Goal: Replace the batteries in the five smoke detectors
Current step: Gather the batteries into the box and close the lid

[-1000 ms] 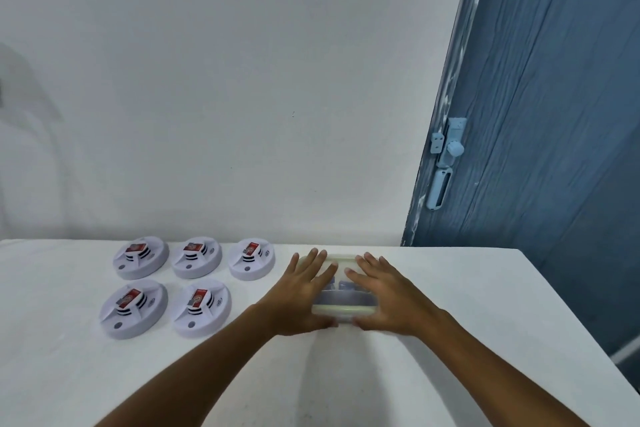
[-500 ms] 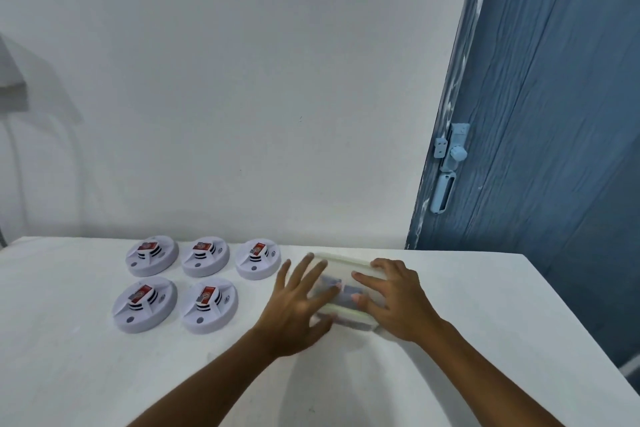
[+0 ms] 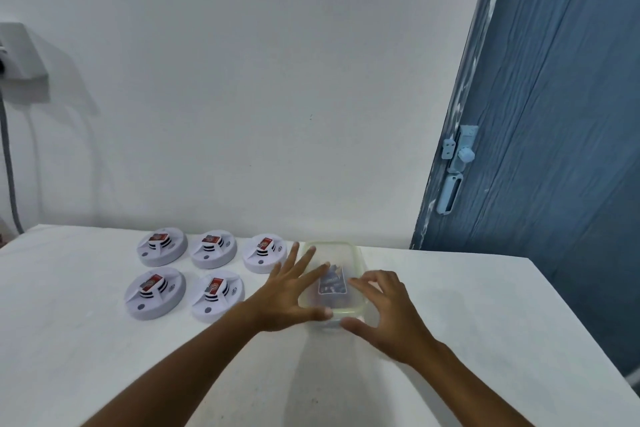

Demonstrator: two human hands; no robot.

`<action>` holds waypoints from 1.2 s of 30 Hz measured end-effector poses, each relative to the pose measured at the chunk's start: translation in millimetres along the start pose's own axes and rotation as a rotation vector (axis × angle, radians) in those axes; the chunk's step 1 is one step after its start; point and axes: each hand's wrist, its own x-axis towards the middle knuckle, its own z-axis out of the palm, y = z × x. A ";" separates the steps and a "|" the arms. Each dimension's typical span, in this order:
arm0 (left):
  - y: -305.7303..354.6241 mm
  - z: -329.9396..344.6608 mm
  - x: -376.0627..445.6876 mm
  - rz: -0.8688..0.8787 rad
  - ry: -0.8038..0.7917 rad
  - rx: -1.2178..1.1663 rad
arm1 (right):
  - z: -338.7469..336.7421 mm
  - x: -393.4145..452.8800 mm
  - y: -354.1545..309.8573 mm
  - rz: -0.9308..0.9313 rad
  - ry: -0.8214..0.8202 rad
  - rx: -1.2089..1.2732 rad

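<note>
Several white round smoke detectors lie in two rows on the white table (image 3: 104,357), each with a red-labelled battery showing on top; the nearest one (image 3: 218,295) is just left of my left hand. A clear plastic container (image 3: 341,253) with a pale lid stands to their right, with something blue blurred inside. My left hand (image 3: 289,291) lies spread on the lid's left side, thumb at the near edge. My right hand (image 3: 388,315) grips the right side, fingers curled on the lid, thumb at the near corner.
A blue door (image 3: 554,149) with a pale latch (image 3: 457,163) stands at the right, behind the table's far right corner. A grey box (image 3: 20,52) with a hanging cable is on the white wall at the far left.
Both hands have slid back toward the container's near end. My right fingers went from flat on the lid to curled, and both thumbs now sit at the near edge.
</note>
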 end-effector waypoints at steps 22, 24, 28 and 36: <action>-8.4 27.2 3.6 0.174 0.278 0.051 | 6.0 25.3 2.6 -0.208 -0.096 -0.245; -4.8 23.9 2.0 0.163 0.260 0.060 | 3.9 28.8 5.1 -0.235 -0.096 -0.223; 2.9 22.1 -6.5 0.180 0.279 0.198 | -10.3 48.9 8.7 0.007 -0.074 0.116; 15.5 34.1 -21.1 0.196 0.420 0.304 | 2.8 95.5 6.2 0.109 -0.321 -0.160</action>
